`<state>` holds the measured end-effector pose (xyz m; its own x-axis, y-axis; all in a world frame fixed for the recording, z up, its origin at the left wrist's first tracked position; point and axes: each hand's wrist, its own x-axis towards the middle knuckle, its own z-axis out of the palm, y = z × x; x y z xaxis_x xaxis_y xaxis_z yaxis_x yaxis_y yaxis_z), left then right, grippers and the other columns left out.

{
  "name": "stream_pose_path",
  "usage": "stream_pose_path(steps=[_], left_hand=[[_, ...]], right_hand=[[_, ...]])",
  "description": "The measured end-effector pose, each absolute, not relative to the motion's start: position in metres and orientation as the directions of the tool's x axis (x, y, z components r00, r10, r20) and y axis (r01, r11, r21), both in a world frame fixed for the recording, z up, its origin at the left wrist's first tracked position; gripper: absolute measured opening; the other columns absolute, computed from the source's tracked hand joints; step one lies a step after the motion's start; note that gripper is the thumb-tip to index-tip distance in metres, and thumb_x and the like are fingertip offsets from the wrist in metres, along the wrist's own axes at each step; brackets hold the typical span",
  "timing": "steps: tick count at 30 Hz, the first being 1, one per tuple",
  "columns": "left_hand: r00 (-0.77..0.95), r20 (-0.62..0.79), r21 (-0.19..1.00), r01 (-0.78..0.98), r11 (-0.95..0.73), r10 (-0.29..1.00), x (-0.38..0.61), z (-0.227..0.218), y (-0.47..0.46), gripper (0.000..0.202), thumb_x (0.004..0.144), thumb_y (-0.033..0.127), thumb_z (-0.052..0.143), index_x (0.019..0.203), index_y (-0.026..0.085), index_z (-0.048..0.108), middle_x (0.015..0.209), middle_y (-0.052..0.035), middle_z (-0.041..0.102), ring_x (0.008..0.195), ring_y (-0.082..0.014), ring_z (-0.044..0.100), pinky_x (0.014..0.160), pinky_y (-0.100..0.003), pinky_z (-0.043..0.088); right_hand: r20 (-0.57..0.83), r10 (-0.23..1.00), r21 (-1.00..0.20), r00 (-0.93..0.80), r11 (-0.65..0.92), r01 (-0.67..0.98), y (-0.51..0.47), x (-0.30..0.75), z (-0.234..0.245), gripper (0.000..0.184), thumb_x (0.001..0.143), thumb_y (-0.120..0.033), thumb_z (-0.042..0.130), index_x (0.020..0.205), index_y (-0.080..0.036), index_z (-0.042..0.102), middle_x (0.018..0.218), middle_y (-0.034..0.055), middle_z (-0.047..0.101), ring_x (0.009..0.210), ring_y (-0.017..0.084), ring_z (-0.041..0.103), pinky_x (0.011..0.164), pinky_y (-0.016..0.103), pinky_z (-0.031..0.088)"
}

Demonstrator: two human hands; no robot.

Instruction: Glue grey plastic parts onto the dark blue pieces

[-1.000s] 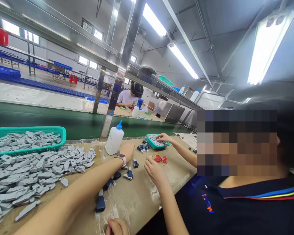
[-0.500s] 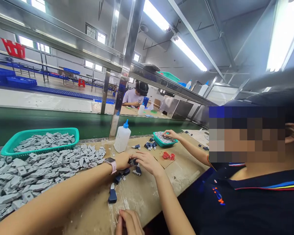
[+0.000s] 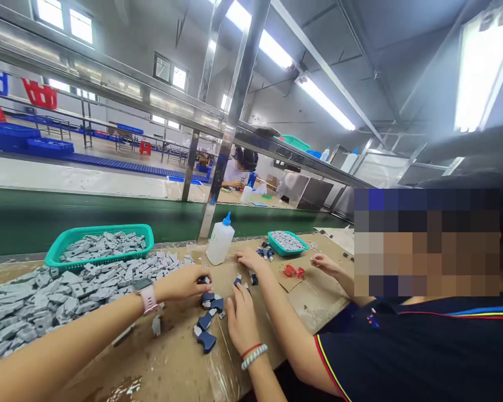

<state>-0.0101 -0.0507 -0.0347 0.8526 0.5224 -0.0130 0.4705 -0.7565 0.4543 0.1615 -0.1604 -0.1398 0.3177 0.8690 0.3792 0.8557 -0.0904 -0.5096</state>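
My left hand (image 3: 180,282), with a pink watch on its wrist, reaches over the cardboard-covered bench and pinches a small dark blue part (image 3: 203,280) at its fingertips. My right hand (image 3: 240,319), with a beaded bracelet on the wrist, lies palm down with the fingers stretched toward another small blue part (image 3: 237,281). Several more dark blue parts (image 3: 207,338) lie between my hands. A co-worker's hand (image 3: 249,258) rests just beyond my right hand, and the forearm runs alongside mine.
A heap of grey plastic pieces (image 3: 46,296) covers the bench at left, beside a green basket (image 3: 109,228) holding more. A white glue bottle (image 3: 220,243), a small green tray (image 3: 276,248) and red parts (image 3: 294,272) stand farther back. The co-worker's other hand (image 3: 323,262) is near the red parts. A green conveyor belt (image 3: 67,215) runs behind.
My left hand drew back toward me onto a blue part. My right hand rose from the bench edge to lie flat among the blue parts. The co-worker's far hand left the green tray.
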Motion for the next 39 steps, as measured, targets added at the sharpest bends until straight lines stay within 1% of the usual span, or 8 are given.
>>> stream_pose_path(steps=[5,8,13,19,22,26,33,39], left_hand=[[0.839,-0.059,0.516,0.489,-0.704,0.54,-0.074,-0.009,-0.077,0.027,0.094,0.041,0.053,0.1,0.019,0.069,0.093,-0.0025,0.07,0.086,-0.0196,0.064,0.079,-0.034,0.048],[0.81,-0.08,0.509,0.535,-0.674,0.581,-0.089,-0.01,-0.083,0.027,0.094,0.042,0.05,0.101,0.022,0.069,0.098,-0.0021,0.07,0.09,-0.021,0.063,0.081,-0.033,0.046],[0.817,-0.091,0.453,0.543,-0.707,0.569,-0.058,-0.029,-0.083,0.021,0.095,0.03,0.051,0.099,0.014,0.064,0.101,-0.0068,0.066,0.097,-0.0213,0.061,0.091,-0.041,0.045],[0.788,-0.283,0.413,0.615,-0.671,0.547,-0.031,-0.048,-0.07,0.022,0.091,0.035,0.062,0.091,0.013,0.064,0.077,-0.0007,0.064,0.069,-0.015,0.062,0.07,-0.033,0.053],[0.762,-0.204,0.387,0.639,-0.664,0.615,-0.025,-0.058,-0.054,0.022,0.094,0.033,0.057,0.101,0.013,0.064,0.094,-0.0049,0.067,0.086,-0.0184,0.065,0.081,-0.038,0.054],[0.703,-0.128,0.292,0.701,-0.651,0.7,-0.004,-0.072,-0.038,0.025,0.092,0.03,0.062,0.109,0.013,0.062,0.11,-0.0083,0.065,0.102,-0.0228,0.063,0.092,-0.045,0.051],[0.631,-0.097,0.193,0.771,-0.607,0.77,0.034,-0.081,-0.01,0.021,0.093,0.03,0.06,0.105,0.012,0.064,0.106,-0.0075,0.066,0.099,-0.0216,0.064,0.089,-0.043,0.053],[0.597,0.003,0.174,0.79,-0.588,0.802,0.041,-0.081,0.013,0.028,0.092,0.031,0.062,0.113,0.013,0.061,0.114,-0.0091,0.063,0.107,-0.0245,0.061,0.093,-0.047,0.051]], right_hand=[[0.278,0.885,-0.47,0.374,-0.215,0.856,-0.119,0.18,-0.136,0.05,0.09,-0.026,0.055,0.134,-0.003,0.053,0.147,0.0226,0.043,0.14,0.036,0.033,0.113,0.054,0.029],[0.214,0.883,-0.449,0.418,-0.291,0.845,-0.111,0.193,-0.138,0.048,0.086,-0.03,0.061,0.131,-0.012,0.059,0.149,0.0195,0.042,0.141,0.041,0.029,0.109,0.066,0.025],[0.201,0.905,-0.418,0.375,-0.267,0.868,-0.126,0.205,-0.141,0.039,0.09,-0.02,0.052,0.128,-0.017,0.061,0.136,0.0115,0.058,0.138,0.03,0.038,0.111,0.05,0.032],[0.261,0.931,-0.358,0.256,-0.153,0.921,-0.179,0.186,-0.127,0.038,0.086,-0.017,0.061,0.123,-0.025,0.063,0.143,0.008,0.05,0.137,0.03,0.036,0.112,0.054,0.021],[0.223,0.96,-0.351,0.168,-0.082,0.933,-0.188,0.171,-0.124,0.024,0.08,-0.025,0.074,0.104,-0.028,0.071,0.118,0.006,0.064,0.118,0.028,0.052,0.1,0.048,0.035],[0.189,0.968,-0.334,0.167,-0.097,0.938,-0.18,0.161,-0.126,0.009,0.085,-0.025,0.071,0.093,-0.026,0.072,0.098,0.0034,0.069,0.099,0.024,0.059,0.089,0.043,0.038],[0.152,0.977,-0.211,0.151,-0.117,0.97,-0.166,0.173,-0.111,0.02,0.093,-0.013,0.055,0.086,-0.02,0.073,0.095,0.0091,0.07,0.098,0.027,0.059,0.089,0.044,0.034],[0.182,0.968,-0.247,0.175,-0.128,0.961,-0.104,0.185,-0.095,0.018,0.092,-0.016,0.057,0.099,-0.021,0.073,0.102,0.0091,0.071,0.105,0.025,0.061,0.092,0.04,0.034]])
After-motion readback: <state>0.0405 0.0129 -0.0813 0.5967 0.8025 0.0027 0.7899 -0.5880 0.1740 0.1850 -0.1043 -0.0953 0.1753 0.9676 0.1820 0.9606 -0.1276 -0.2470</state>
